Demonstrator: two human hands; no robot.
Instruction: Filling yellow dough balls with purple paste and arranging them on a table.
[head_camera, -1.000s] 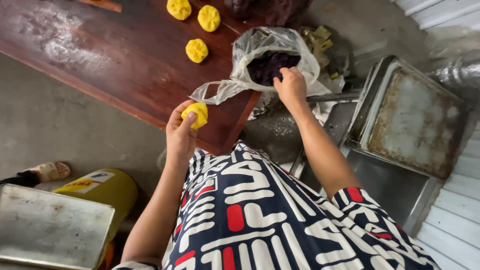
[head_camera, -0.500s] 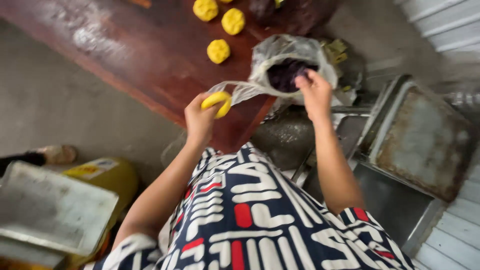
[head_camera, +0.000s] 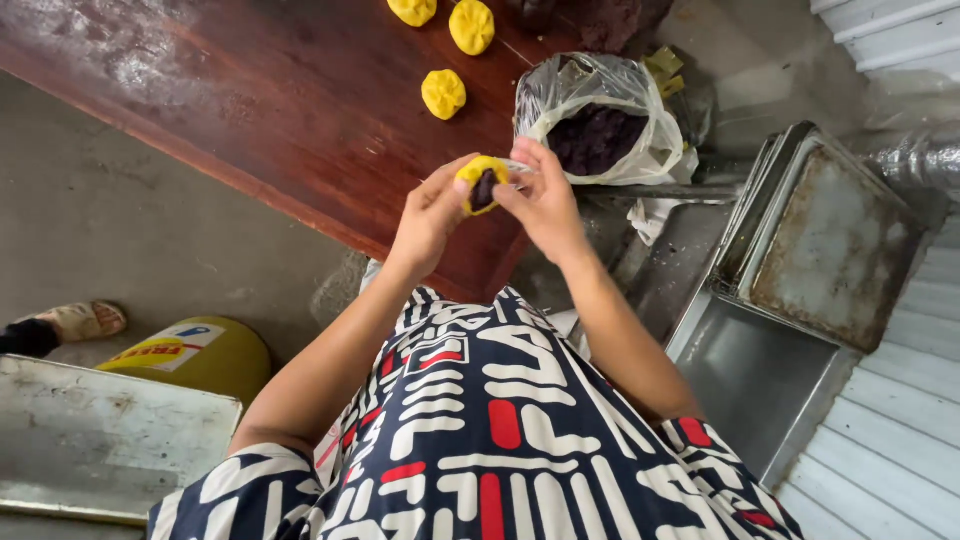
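Right now the left hand (head_camera: 432, 215) cups a yellow dough piece (head_camera: 482, 182) with a dark purple lump sitting in its hollow, fingers curled closed around the dough's rim. The right hand (head_camera: 545, 205) meets it from the other side, fingertips pinched narrow on the dough's edge, so both hands hold the one piece just above the near edge of the reddish-brown wooden table (head_camera: 250, 90). Close beyond the right hand, at the table's right end, stands an open clear plastic bag (head_camera: 640, 110) holding dark purple filling (head_camera: 596, 138). Three more yellow dough balls (head_camera: 443, 93) lie farther back on the table. Grey metal trays (head_camera: 825, 235) are stacked to the right. Low at the left, a yellow container (head_camera: 215, 355) carries a label with red and blue patches, beside another worn tray (head_camera: 100, 440).
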